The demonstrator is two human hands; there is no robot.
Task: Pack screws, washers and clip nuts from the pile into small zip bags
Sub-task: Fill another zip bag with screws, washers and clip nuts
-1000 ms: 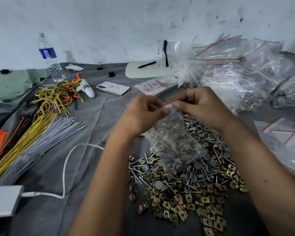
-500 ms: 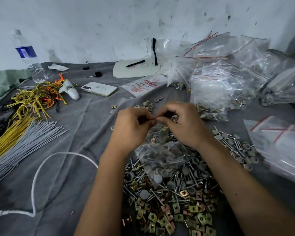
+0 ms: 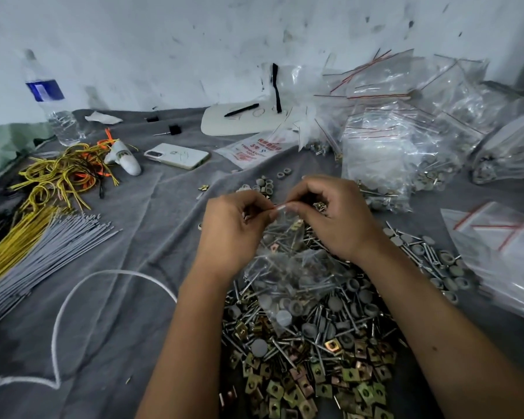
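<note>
Left hand (image 3: 233,228): reaching in from below with the wrist bent, knuckles up, its grip pinching the left end of the bag's top edge.
Right hand (image 3: 333,216): arching over from the right, fingers curled, its grip pinching the same red-striped seal just beside the left grip — the fingertips are nearly meeting.
Zip bag (image 3: 288,267): hanging below both grips, thin clear crinkled plastic, sagging onto the pile and showing long screws and round grey washers inside.
Pile (image 3: 309,337): lying under and nearer than the grips — slim silvery screws, flat grey discs, square brass-coloured clip nuts with centre holes.
Cloth (image 3: 133,237): grey, wrinkled, spreading under everything.
Filled bags (image 3: 390,152): heaping beyond and right of the grips, glossy, red-lined.
Cable ties (image 3: 52,246): fanning out far left of the left grip, straight grey and yellow strips.
Phone (image 3: 176,155): lying beyond the left grip, white, flat.
</note>
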